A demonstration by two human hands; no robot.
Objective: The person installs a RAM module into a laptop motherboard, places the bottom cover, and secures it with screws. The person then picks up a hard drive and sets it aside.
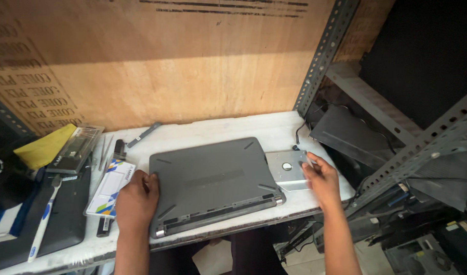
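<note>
- Grey laptop (pixel 213 183) is lying upside down, lid shut, on the white table (pixel 233 127), hinge edge toward the near side. Its long axis runs left to right, tilted a bit so the right end sits farther away.
- Left hand (pixel 136 201) rests on the laptop's left edge, fingers curled over the near-left corner. Grip there looks like a loose hold on the edge, not a tight clamp.
- Right hand (pixel 322 181) is off the laptop altogether, sitting on a flat silver drive tray (pixel 289 170) that lies just beside the laptop's right edge, touching or nearly so. Fingers are spread flat on top of it, so an open grip pressing down, not pinching.
- So the tray lies directly under the right hand, and the laptop is just left of it. The left hand is the only one actually on the laptop.
- Other stuff on the left: a white card with coloured shapes (pixel 110 187), a toothbrush (pixel 44 219) lying on a black laptop (pixel 55 219), tweezers (pixel 106 148) and a yellow cloth (pixel 45 146).
- Plywood board (pixel 167 56) stands behind the table, slotted metal rack (pixel 325 51) on the right.
</note>
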